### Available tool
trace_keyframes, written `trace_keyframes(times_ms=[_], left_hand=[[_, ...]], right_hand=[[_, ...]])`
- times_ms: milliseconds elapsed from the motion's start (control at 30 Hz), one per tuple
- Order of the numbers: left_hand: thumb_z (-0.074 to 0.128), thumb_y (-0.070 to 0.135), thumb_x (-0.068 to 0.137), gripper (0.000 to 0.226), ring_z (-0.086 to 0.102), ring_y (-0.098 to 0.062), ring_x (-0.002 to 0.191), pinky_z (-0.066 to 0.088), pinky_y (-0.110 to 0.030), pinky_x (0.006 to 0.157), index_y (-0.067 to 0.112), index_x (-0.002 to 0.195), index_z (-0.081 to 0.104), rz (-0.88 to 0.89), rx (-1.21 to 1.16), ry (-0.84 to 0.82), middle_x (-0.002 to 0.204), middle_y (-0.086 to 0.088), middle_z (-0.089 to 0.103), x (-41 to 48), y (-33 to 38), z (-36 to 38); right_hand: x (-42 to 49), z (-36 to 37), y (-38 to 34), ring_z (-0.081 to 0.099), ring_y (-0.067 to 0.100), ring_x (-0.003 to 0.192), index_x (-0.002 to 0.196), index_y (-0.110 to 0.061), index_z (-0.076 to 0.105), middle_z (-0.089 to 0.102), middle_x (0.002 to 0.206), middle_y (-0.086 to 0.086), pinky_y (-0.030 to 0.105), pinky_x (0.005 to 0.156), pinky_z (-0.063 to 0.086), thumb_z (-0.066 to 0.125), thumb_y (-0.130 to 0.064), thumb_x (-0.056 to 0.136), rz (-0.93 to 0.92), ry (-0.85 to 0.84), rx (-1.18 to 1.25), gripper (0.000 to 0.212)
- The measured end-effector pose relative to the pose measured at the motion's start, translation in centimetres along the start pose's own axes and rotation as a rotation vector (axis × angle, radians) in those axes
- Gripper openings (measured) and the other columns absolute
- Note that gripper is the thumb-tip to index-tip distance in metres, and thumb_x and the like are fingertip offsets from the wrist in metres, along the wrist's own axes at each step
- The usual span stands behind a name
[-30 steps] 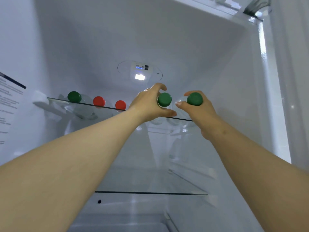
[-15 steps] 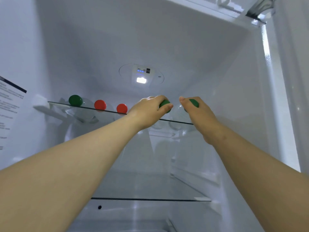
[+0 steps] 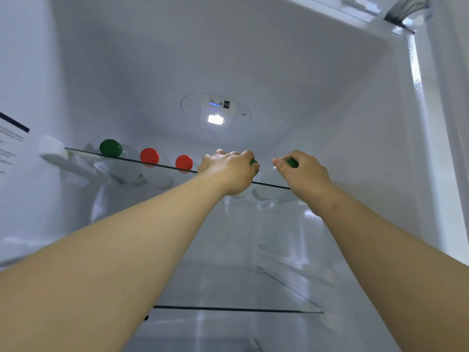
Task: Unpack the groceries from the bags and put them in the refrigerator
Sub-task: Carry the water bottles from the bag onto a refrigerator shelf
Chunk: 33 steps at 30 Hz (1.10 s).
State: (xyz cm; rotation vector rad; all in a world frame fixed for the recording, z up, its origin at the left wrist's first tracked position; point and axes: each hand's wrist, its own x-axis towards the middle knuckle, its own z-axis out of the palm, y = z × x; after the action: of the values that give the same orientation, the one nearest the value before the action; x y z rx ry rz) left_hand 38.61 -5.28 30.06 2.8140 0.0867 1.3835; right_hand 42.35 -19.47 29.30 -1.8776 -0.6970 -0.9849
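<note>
Five bottles line the top glass shelf (image 3: pixel 83 151) of the refrigerator (image 3: pixel 355 110), caps toward the door. Reading from nine o'clock across to three: a green cap (image 3: pixel 110 148), a red cap (image 3: pixel 149 156), a second red cap (image 3: pixel 184 163), then the two being handled. The left hand (image 3: pixel 228 171) is curled over the fourth bottle's cap (image 3: pixel 253 163), grasping it. The right hand (image 3: pixel 303 175) pinches the fifth bottle's cap (image 3: pixel 291 163) between thumb and fingers. Both bottles are on the shelf at its three o'clock end, just beside each other.

From where I stand, the job now is seating this pair. I'd slide each one straight back toward twelve o'clock until its cap lines up with the other three. The left one should stay off the red-capped neighbour at its nine o'clock. I'd let go only once neither bottle wants to roll, since smooth glass gives a round bottle little to settle against.

As for what holds what, the top shelf carries all five bottles. Their bodies are clear and hard to read through the glass. I take them to be lying on their sides, though I wouldn't swear to it, and I can't tell what is in them. A lower shelf (image 3: pixel 238 309) shows edge-on at six o'clock. A light (image 3: pixel 215 119) glows on the back wall at twelve.
</note>
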Motion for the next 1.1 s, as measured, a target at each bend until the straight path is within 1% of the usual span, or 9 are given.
trace_keyframes(times_ms=[200,367,500,567,700,833,967,1033,1100], left_hand=[[0.023,0.033,0.097,0.035,0.036,-0.028,0.121,0.029,-0.045,0.102,0.026,0.125,0.043,-0.037,-0.018,-0.2,0.13,-0.003,0.047,1.0,0.2,-0.9],[0.031,0.025,0.097,0.039,0.044,-0.028,0.1,0.035,-0.034,0.081,0.019,0.135,0.035,-0.073,-0.041,-0.322,0.128,-0.009,0.047,1.8,0.4,-1.5],[0.035,0.024,0.097,0.041,0.045,-0.03,0.111,0.037,-0.035,0.087,0.017,0.137,0.034,-0.086,-0.021,-0.365,0.134,-0.012,0.045,2.5,0.1,-1.4],[0.036,0.024,0.096,0.041,0.046,-0.03,0.116,0.038,-0.035,0.089,0.018,0.137,0.034,-0.085,-0.001,-0.371,0.135,-0.011,0.044,2.8,0.1,-1.3],[0.035,0.027,0.097,0.043,0.045,-0.03,0.121,0.039,-0.035,0.091,0.019,0.14,0.031,-0.07,0.067,-0.382,0.138,-0.012,0.042,3.3,0.1,-1.2],[0.035,0.029,0.098,0.044,0.045,-0.031,0.122,0.04,-0.036,0.092,0.017,0.14,0.029,-0.059,0.112,-0.392,0.138,-0.013,0.043,3.8,0.3,-1.0],[0.036,0.03,0.097,0.045,0.046,-0.031,0.117,0.04,-0.038,0.095,0.018,0.14,0.029,-0.063,0.099,-0.404,0.135,-0.012,0.043,4.0,0.2,-0.8],[0.037,0.029,0.097,0.045,0.047,-0.031,0.117,0.04,-0.037,0.093,0.017,0.139,0.03,-0.059,0.082,-0.407,0.134,-0.012,0.044,4.0,0.1,-0.7],[0.038,0.027,0.097,0.045,0.048,-0.03,0.116,0.04,-0.035,0.09,0.016,0.139,0.031,-0.052,0.065,-0.408,0.134,-0.013,0.045,3.9,0.1,-0.7]], right_hand=[[1.2,0.5,-0.1,0.05,0.018,0.088,0.105,-0.009,0.063,0.057,0.096,0.001,0.029,0.076,0.043,0.053,-0.028,0.094,-0.005,-0.05,-0.119,0.024],[2.2,1.2,-0.4,0.054,0.022,0.091,0.108,-0.005,0.064,0.062,0.11,0.01,0.035,0.088,0.049,0.056,-0.018,0.092,0.001,-0.115,-0.199,0.022],[2.8,1.7,-0.6,0.059,0.032,0.105,0.114,0.003,0.061,0.061,0.119,0.018,0.038,0.093,0.048,0.055,-0.01,0.09,0.04,-0.168,-0.255,0.028],[3.4,2.0,-0.4,0.052,0.032,0.118,0.12,0.005,0.057,0.057,0.126,0.022,0.044,0.1,0.044,0.053,-0.005,0.089,0.076,-0.192,-0.27,0.033],[4.7,2.4,0.1,0.048,0.031,0.124,0.122,0.004,0.055,0.053,0.129,0.023,0.048,0.103,0.041,0.048,0.0,0.087,0.127,-0.255,-0.285,0.036],[5.3,2.6,0.2,0.057,0.028,0.111,0.111,-0.006,0.067,0.062,0.118,0.014,0.037,0.099,0.046,0.054,-0.006,0.089,0.138,-0.324,-0.323,0.025],[6.0,3.0,0.2,0.054,0.022,0.093,0.113,-0.007,0.066,0.063,0.121,0.011,0.028,0.078,0.043,0.057,-0.01,0.089,0.141,-0.409,-0.401,0.025],[6.4,3.3,0.3,0.05,0.021,0.088,0.115,-0.004,0.065,0.062,0.122,0.014,0.029,0.081,0.046,0.058,-0.009,0.088,0.157,-0.436,-0.443,0.029],[6.6,3.5,0.3,0.054,0.023,0.088,0.113,-0.004,0.066,0.064,0.119,0.015,0.036,0.093,0.049,0.061,-0.009,0.085,0.18,-0.452,-0.446,0.03]])
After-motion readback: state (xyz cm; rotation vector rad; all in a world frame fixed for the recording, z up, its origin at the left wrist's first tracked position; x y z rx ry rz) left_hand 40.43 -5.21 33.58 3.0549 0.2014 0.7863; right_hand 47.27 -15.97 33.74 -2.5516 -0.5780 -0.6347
